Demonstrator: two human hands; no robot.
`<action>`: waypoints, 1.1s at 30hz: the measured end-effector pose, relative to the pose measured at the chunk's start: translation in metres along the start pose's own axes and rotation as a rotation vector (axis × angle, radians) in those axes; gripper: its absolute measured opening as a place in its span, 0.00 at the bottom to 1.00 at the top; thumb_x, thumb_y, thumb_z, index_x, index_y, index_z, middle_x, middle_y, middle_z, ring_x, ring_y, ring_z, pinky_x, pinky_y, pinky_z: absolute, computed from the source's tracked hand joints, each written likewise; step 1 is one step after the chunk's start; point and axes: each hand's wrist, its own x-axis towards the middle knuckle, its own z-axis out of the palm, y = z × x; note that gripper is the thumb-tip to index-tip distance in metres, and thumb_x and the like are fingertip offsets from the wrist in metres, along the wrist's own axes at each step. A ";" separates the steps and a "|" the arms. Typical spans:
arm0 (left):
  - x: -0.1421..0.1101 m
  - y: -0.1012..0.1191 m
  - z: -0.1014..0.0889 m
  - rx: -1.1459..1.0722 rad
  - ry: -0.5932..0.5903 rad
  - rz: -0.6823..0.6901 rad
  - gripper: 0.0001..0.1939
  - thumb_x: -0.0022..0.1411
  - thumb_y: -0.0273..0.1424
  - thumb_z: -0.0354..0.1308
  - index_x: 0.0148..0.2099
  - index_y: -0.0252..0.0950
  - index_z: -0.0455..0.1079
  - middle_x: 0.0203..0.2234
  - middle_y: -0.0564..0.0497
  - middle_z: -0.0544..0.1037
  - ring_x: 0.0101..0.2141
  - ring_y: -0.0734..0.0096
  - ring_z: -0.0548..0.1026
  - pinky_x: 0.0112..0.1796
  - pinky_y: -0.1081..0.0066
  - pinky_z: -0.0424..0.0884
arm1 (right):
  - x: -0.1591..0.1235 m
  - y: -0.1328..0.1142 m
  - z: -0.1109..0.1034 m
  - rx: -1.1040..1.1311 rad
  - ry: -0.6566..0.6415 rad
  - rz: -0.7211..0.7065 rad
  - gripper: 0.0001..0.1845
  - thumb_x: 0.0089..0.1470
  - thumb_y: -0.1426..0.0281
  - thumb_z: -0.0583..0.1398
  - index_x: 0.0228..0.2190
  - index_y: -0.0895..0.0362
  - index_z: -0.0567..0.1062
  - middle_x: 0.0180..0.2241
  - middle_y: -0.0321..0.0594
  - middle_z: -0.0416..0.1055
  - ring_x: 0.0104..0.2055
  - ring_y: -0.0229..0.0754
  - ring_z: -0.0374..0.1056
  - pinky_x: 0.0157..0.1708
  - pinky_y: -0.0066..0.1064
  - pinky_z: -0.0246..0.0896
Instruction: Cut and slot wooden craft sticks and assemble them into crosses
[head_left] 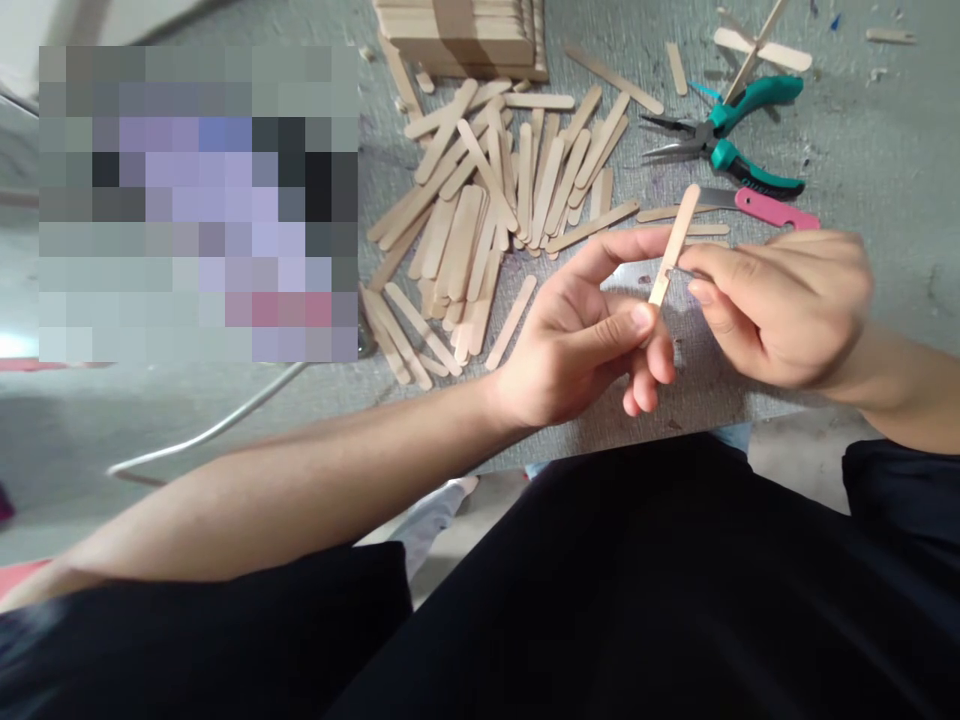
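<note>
Nearer than the pliers (705, 135), a stick (681, 225) is pinched low by the left hand (566, 345), thumb against fingers. A thin tool (681, 272), its kind unclear, is held in a closed fingertip pinch by the right hand (772, 300) and set at the stick's edge. A notch is seemingly being cut; steady support and small, controlled strokes seem called for. Just nearside of the pliers, a knife (776, 207) is laid; loose sticks (461, 235) are heaped to their left.

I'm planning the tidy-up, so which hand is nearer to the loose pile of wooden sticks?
Left. The left hand, holding a single stick, is just right of the loose pile in the picture; the right hand is farther right, beyond the left.
</note>
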 end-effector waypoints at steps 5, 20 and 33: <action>0.002 -0.002 0.001 -0.049 -0.019 0.035 0.21 0.79 0.29 0.60 0.70 0.46 0.69 0.32 0.60 0.88 0.23 0.73 0.86 0.26 0.81 0.78 | 0.000 0.001 0.000 -0.026 -0.019 0.020 0.13 0.77 0.68 0.59 0.55 0.52 0.81 0.31 0.34 0.79 0.28 0.38 0.72 0.30 0.36 0.62; -0.002 -0.002 0.008 -0.131 -0.034 0.035 0.25 0.81 0.32 0.64 0.73 0.42 0.61 0.34 0.58 0.89 0.25 0.72 0.87 0.28 0.78 0.82 | 0.001 -0.001 -0.004 -0.035 -0.063 0.020 0.14 0.77 0.69 0.58 0.57 0.53 0.81 0.31 0.36 0.80 0.28 0.40 0.71 0.31 0.38 0.61; -0.006 0.001 0.016 -0.134 -0.008 0.020 0.19 0.80 0.32 0.64 0.67 0.45 0.66 0.33 0.57 0.90 0.25 0.70 0.87 0.26 0.78 0.82 | -0.001 -0.007 -0.002 0.039 -0.085 0.113 0.14 0.77 0.66 0.59 0.53 0.51 0.84 0.30 0.36 0.78 0.29 0.40 0.71 0.33 0.38 0.65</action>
